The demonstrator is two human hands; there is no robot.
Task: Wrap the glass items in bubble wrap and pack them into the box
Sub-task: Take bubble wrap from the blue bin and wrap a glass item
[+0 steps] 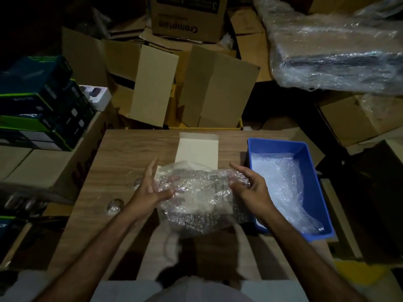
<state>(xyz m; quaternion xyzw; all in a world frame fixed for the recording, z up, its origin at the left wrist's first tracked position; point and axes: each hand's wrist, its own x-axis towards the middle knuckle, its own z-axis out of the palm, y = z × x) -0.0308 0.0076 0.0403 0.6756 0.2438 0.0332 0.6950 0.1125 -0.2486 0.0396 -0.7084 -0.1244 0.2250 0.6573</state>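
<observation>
A crumpled bundle of bubble wrap [200,199] lies on the wooden table [122,153], held between both hands. My left hand [153,188] holds its left side, thumb pressed into the wrap and fingers behind it. My right hand [246,186] grips the right end with curled fingers. What is inside the wrap is hidden. Two clear glass items [114,205] lie on the table left of my left hand, the farther one [135,182] near my fingers. A flat cream box [197,151] lies beyond the bundle.
A blue plastic bin [314,171] holding bubble wrap sits at the table's right edge. Open cardboard cartons [218,90] stand behind the table. Stacked dark product boxes [43,105] are on the left, and a plastic-wrapped package [338,51] at the upper right.
</observation>
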